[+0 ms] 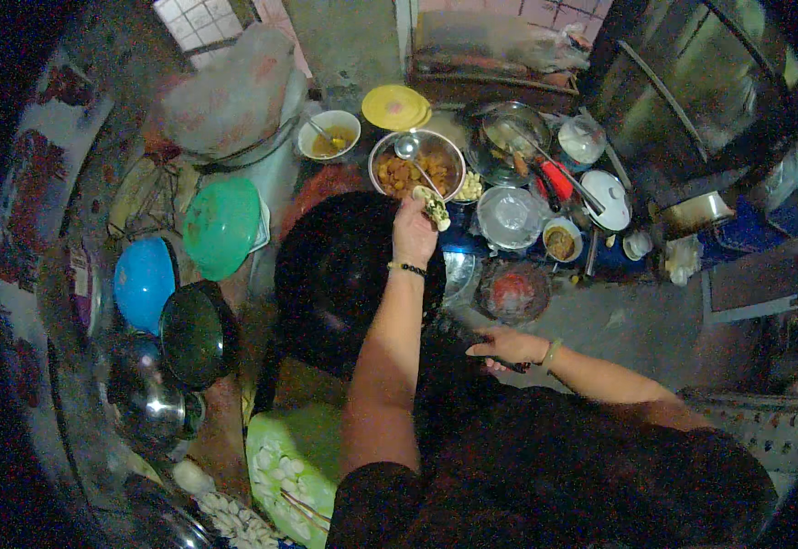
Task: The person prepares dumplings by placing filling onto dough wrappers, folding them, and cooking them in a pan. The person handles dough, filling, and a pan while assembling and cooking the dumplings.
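My left hand (413,230), with a beaded bracelet at the wrist, is raised above the far right edge of a large black wok (344,281). It grips a small pale food item (432,208) with dark green bits, whose exact kind I cannot tell. Just beyond it stands a metal-rimmed basin (386,176) of orange-brown chunky food, with a metal ladle (407,147) resting in it. My right hand (505,348), wearing a pale bangle, is closed around a dark handle (514,366) to the right of the wok. What that handle belongs to is lost in shadow.
A bowl of yellow liquid (334,141), a yellow lid (393,108), a glass lid (502,154) and a white lid (606,200) crowd the far side. Green (224,226) and blue (144,283) basins stand left. A red-centred covered container (512,289) sits right of the wok; a light green bag (289,453) lies nearby.
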Demonstrator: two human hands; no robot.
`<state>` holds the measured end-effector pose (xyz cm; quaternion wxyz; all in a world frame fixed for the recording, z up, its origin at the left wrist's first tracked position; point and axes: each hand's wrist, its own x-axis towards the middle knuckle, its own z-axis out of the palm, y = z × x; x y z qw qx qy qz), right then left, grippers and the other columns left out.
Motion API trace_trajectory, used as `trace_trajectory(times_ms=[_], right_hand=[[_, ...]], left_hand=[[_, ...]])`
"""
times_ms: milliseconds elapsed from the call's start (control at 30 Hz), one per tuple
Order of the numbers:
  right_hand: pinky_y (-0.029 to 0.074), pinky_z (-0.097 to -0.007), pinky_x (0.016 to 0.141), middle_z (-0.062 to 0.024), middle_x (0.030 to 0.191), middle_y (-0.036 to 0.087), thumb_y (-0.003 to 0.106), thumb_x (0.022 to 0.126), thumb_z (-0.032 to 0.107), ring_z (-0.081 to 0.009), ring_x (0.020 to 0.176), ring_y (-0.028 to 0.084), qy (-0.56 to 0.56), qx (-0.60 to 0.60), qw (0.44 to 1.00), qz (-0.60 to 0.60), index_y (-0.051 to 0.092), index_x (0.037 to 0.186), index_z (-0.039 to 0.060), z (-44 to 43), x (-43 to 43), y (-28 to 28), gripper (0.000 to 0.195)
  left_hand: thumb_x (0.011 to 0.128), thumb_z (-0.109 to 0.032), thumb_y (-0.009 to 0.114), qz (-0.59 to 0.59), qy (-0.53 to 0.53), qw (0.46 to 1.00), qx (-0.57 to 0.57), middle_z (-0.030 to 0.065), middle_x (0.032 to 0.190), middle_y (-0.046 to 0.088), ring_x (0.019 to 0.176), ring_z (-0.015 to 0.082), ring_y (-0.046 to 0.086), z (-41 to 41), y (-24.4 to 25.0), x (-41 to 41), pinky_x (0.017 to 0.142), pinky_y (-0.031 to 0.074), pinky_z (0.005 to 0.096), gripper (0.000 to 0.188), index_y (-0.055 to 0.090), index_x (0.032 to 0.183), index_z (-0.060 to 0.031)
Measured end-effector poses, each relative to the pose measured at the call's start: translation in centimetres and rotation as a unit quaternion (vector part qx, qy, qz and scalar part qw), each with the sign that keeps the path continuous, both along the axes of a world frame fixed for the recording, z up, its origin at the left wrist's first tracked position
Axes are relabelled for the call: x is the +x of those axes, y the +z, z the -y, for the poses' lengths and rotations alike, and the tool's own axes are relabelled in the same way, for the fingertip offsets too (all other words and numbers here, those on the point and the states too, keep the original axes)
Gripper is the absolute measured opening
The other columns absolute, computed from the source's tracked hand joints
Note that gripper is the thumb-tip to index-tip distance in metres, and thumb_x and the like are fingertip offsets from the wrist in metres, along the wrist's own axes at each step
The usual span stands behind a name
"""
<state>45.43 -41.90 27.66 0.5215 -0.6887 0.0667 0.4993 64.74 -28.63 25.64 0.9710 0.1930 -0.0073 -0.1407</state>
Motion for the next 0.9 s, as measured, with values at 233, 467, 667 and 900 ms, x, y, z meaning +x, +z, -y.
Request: trace_trajectory(times_ms=[233, 467, 667, 900], right_hand=[[0.046, -0.0246, 0.043, -0.0048, 0.063, 0.057, 0.057, 0.080, 0.034, -0.0110, 0.049, 0.053, -0.024, -0.013, 0.995, 0.094, 0.051, 0.097, 0.0017, 0.8, -0.6, -0.6, 0.037], [0.043, -0.0253, 0.056, -0.0053, 0.073, 0.057, 0.055, 0.082, 0.032, -0.0114, 0.061, 0.054, -0.078, -0.078, 0.970, 0.216, 0.056, 0.093, 0.0026, 1.1, -1.9, -3.4, 0.032], [0.044, -0.0326, 0.075, -0.0126, 0.088, 0.062, 0.056, 0.079, 0.040, -0.0224, 0.082, 0.058, -0.067, -0.134, 0.936, 0.317, 0.060, 0.092, 0.0049, 1.6, -1.4, -4.6, 0.038], [0.043, -0.0295, 0.075, -0.0077, 0.092, 0.061, 0.050, 0.084, 0.036, -0.0176, 0.082, 0.057, -0.160, -0.089, 0.905, 0.385, 0.059, 0.094, 0.0039, -0.1, -2.0, -1.5, 0.035]], left_hand=[[0.073, -0.008, 0.049, -0.028, -0.040, 0.999, -0.023, 0.0043, 0.085, 0.053, 0.082, 0.0189, 0.052, -3.1, 1.4, -8.2, 0.074, 0.043, 0.0334, 0.022, 0.049, 0.095, -0.0081], [0.077, -0.012, 0.050, -0.129, -0.029, 0.991, 0.008, 0.0046, 0.089, 0.058, 0.085, 0.0193, 0.054, -5.2, -2.2, -18.4, 0.077, 0.043, 0.0337, 0.017, 0.052, 0.093, -0.0073], [0.079, -0.012, 0.049, -0.206, -0.015, 0.978, 0.014, 0.0031, 0.091, 0.056, 0.086, 0.0191, 0.053, -6.4, -3.1, -23.3, 0.076, 0.042, 0.0323, 0.014, 0.052, 0.093, -0.0105], [0.078, -0.014, 0.050, -0.168, 0.012, 0.985, -0.034, 0.0041, 0.095, 0.056, 0.092, 0.0193, 0.051, -7.0, -2.9, -23.1, 0.081, 0.040, 0.0359, 0.015, 0.054, 0.092, -0.0111]])
